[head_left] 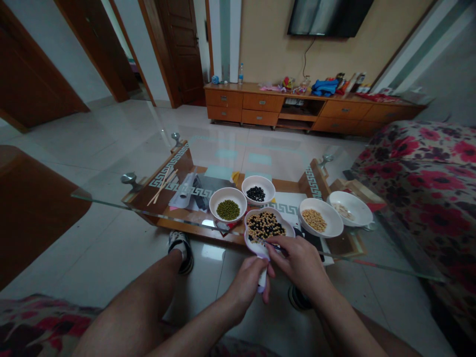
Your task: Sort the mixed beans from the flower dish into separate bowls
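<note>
My left hand (243, 282) is closed round the handle of a white, lilac-edged handled dish (263, 252) at the near edge of the glass table. Mixed black and yellow beans (266, 225) cover the dish's floor. Just above its near rim, my right hand (299, 258) pinches a thin dark metal tool, perhaps tweezers (275, 246), with the tip at the beans. Around the dish stand white bowls: one with green beans (228, 210), one with black beans (256, 194), one with yellow beans (314, 220), and one with pale pieces (342, 211).
The glass tabletop (107, 198) has a wooden shelf below, where papers (186, 191) lie. Wooden chopsticks (162, 187) show at the left. Across the floor is a long cabinet (260, 103) with various items. A flowered sofa (420, 163) stands to the right.
</note>
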`<state>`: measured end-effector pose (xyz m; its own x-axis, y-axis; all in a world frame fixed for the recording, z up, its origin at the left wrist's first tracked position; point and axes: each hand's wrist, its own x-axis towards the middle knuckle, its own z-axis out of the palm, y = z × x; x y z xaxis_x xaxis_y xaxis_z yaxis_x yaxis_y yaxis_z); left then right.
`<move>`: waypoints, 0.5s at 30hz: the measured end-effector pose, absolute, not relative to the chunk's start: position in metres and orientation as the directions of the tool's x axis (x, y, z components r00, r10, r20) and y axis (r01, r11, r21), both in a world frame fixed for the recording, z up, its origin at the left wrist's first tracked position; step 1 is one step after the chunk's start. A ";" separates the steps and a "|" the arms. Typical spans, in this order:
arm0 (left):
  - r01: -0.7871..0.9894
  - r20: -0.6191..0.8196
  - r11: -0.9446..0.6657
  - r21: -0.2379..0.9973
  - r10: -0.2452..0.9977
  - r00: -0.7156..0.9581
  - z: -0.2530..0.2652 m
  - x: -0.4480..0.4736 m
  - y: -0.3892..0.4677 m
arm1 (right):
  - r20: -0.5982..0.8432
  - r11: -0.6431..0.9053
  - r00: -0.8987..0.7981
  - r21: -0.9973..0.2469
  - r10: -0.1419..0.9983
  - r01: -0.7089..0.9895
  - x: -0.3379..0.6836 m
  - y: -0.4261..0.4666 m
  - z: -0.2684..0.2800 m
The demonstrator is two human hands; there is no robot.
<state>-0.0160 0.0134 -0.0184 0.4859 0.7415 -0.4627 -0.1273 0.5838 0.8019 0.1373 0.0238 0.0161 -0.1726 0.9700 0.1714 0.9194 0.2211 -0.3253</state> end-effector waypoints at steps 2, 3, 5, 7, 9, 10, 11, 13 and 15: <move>-0.131 -0.457 0.580 0.804 0.744 0.488 -0.019 -0.016 0.014 | 0.164 0.215 -0.170 -0.314 0.972 0.925 0.137 0.024 0.016; -0.131 -0.455 0.579 0.805 0.744 0.489 -0.020 -0.016 0.014 | 0.161 0.211 -0.168 -0.310 0.973 0.927 0.136 0.025 0.016; -0.135 -0.452 0.578 0.805 0.745 0.490 -0.020 -0.015 0.014 | 0.156 0.211 -0.169 -0.309 0.973 0.927 0.136 0.025 0.017; -0.139 -0.458 0.584 0.800 0.744 0.487 -0.019 -0.015 0.013 | 0.155 0.215 -0.175 -0.309 0.972 0.926 0.135 0.026 0.017; -0.138 -0.465 0.588 0.797 0.743 0.482 -0.018 -0.015 0.013 | 0.152 0.217 -0.177 -0.313 0.972 0.925 0.135 0.026 0.018; -0.135 -0.468 0.588 0.797 0.743 0.479 -0.018 -0.015 0.013 | 0.150 0.216 -0.176 -0.316 0.973 0.924 0.134 0.026 0.019; -0.132 -0.470 0.588 0.798 0.744 0.476 -0.018 -0.015 0.013 | 0.147 0.215 -0.176 -0.320 0.973 0.923 0.134 0.026 0.019; -0.130 -0.469 0.586 0.800 0.745 0.474 -0.017 -0.015 0.013 | 0.144 0.215 -0.176 -0.324 0.974 0.921 0.134 0.026 0.019; -0.133 -0.466 0.585 0.800 0.745 0.478 -0.018 -0.015 0.013 | 0.146 0.214 -0.175 -0.322 0.974 0.922 0.134 0.026 0.019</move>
